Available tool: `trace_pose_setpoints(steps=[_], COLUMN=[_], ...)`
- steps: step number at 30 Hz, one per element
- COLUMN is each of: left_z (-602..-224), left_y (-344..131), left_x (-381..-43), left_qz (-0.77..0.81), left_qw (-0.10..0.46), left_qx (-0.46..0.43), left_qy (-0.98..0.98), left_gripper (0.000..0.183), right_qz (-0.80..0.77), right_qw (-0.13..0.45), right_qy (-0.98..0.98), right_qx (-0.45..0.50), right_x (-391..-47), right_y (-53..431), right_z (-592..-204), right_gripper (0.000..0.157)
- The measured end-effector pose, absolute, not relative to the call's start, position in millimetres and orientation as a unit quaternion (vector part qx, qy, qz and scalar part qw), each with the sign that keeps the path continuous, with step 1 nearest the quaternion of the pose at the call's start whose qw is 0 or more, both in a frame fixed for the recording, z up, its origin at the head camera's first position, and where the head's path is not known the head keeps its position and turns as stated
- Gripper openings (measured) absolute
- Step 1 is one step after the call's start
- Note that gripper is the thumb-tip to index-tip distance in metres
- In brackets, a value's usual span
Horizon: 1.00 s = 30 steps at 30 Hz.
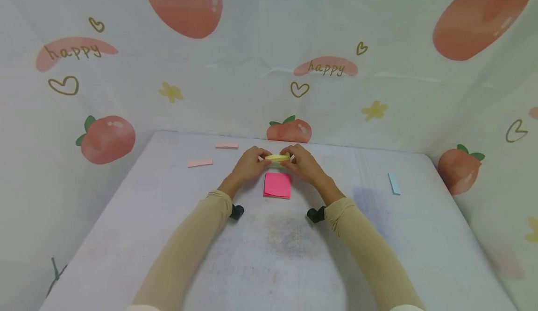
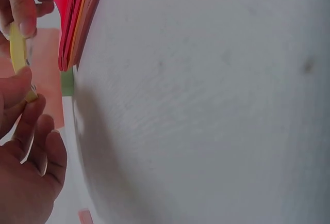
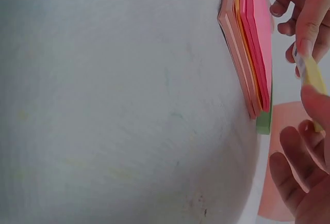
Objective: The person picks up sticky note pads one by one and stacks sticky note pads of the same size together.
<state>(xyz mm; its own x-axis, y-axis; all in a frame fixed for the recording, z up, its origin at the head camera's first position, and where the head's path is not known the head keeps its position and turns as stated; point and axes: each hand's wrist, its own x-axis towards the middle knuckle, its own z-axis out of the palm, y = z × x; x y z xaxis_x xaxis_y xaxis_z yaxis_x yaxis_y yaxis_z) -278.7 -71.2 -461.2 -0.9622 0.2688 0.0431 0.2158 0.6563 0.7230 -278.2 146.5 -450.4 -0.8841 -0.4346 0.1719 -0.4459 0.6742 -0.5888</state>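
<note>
Both hands pinch a thin yellow sticky-note pad (image 1: pixel 277 158) by its two ends, raised over the far middle of the table. The left hand (image 1: pixel 251 164) has its thumb and fingertips on one end, and the right hand (image 1: pixel 304 164) grips the other. In the left wrist view the yellow pad (image 2: pixel 18 51) is seen edge-on between the two hands. Nearer the body lies a square stack of sticky notes (image 1: pixel 277 184), bright pink on top. Its side shows red, orange and dull pink layers (image 3: pixel 250 53). A green pad (image 3: pixel 263 123) lies just beyond the stack, partly hidden.
Two pale pink strips (image 1: pixel 200 163) (image 1: pixel 227 146) lie on the table's far left. A light blue strip (image 1: pixel 393 183) is at the right. Behind the table (image 1: pixel 260 264) hangs a white fruit-print cloth (image 1: pixel 260 31). Black wrist-worn cameras (image 1: pixel 237 212) jut out under both sleeves.
</note>
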Motion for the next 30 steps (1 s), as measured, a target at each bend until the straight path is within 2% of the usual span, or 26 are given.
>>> trace_pose_setpoints(steps=[4, 13, 21, 30], left_z=[-461, -462, -462, -465], left_y=[-69, -68, -70, -75], left_x=[-279, -279, -283, -288], left_qz=[0.380, 0.352, 0.345, 0.365], left_qw=[0.039, 0.045, 0.085, 0.125], left_qx=[0.136, 0.137, 0.133, 0.119], left_qy=[0.914, 0.925, 0.925, 0.915], left_gripper=[0.028, 0.029, 0.027, 0.034], right_qz=[0.320, 0.316, 0.313, 0.304], right_qw=[0.009, -0.024, -0.062, -0.099], right_qy=[-0.921, -0.930, -0.932, -0.933], right_qx=[0.223, 0.186, 0.174, 0.166], right_x=[-280, -285, -287, -292], right_y=[147, 145, 146, 148], right_z=[-452, -460, -462, -463], right_gripper=[0.030, 0.032, 0.029, 0.035])
